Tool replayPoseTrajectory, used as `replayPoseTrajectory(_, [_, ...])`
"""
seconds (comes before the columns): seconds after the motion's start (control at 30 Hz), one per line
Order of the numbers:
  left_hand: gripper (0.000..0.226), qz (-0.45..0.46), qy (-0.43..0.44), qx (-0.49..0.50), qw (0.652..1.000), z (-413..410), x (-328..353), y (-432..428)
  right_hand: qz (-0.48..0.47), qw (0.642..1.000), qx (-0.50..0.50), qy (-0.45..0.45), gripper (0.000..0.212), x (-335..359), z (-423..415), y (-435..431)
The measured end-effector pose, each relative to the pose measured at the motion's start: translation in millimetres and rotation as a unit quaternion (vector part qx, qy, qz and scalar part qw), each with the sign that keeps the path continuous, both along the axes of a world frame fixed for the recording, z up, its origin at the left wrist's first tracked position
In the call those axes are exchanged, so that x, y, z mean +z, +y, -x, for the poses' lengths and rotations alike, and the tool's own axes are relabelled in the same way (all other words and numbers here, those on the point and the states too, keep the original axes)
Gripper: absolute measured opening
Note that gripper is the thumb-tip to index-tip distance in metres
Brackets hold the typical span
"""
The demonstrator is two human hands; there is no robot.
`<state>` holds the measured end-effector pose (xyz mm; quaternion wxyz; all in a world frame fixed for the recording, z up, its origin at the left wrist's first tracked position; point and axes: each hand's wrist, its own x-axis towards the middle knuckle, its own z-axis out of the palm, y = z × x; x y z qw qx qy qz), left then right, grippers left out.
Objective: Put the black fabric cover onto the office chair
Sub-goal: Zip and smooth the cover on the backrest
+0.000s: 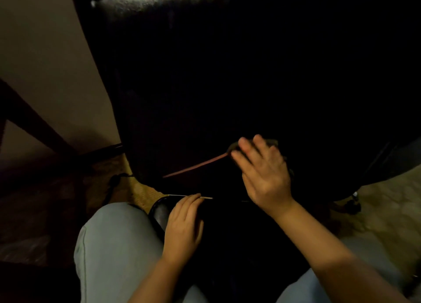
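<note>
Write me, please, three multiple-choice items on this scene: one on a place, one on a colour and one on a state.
1. Where does the reddish strip end at its upper right? A on the floor; B at the right hand; C at a knee.
2. What colour are the trousers? A red; B pale blue; C black.
3. How is the top of the chair's backrest? A bare and shiny; B under white cloth; C broken.
Answers: B, the strip runs up to that hand; B, pale blue legs show below; A, light glints on bare leather.

Glossy black office chair (159, 52); reddish strap (196, 166) left of the right hand (262, 173); pale blue jeans (114, 245); tan carpet (387, 200).
</note>
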<state>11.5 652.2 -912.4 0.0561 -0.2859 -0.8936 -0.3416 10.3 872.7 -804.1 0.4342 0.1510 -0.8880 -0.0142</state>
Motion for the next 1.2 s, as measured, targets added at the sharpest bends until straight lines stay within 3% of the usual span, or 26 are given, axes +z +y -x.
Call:
replayPoseTrajectory(0.23, [0.047,-0.002,-0.009,0.013,1.000,0.3,1.0,-2.3,-0.200,0.971,0.097,-0.092,0.036,-49.1,-15.6,9.3])
replayPoseTrajectory(0.3, [0.048,-0.007,-0.011,0.021,1.000,0.1,3.7,-3.8,-0.216,0.966,0.110,-0.089,0.034,-39.3,-12.5,12.8])
replayPoseTrajectory(0.47, [0.049,-0.020,-0.015,0.048,0.999,-1.2,7.9,-4.8,-0.109,0.988,0.106,-0.041,0.041,29.5,13.4,-6.2])
replayPoseTrajectory(0.63, [0.048,-0.033,-0.006,0.062,0.997,-2.4,11.2,-6.2,0.024,0.999,0.018,0.036,0.043,100.8,47.9,-18.3])
replayPoseTrajectory(0.8, [0.045,-0.064,0.039,0.111,0.991,3.6,16.2,-20.7,0.104,0.992,-0.003,0.065,0.042,104.1,53.6,-39.7])
replayPoseTrajectory(1.0, [0.037,-0.011,0.112,0.143,0.983,25.3,25.0,-60.3,-0.024,0.995,0.077,-0.057,0.049,13.8,22.2,-45.6])
replayPoseTrajectory(1.2, [0.036,0.026,0.106,0.183,0.977,33.4,23.7,-88.1,-0.224,0.950,0.144,-0.166,0.039,-39.1,6.3,-34.9])
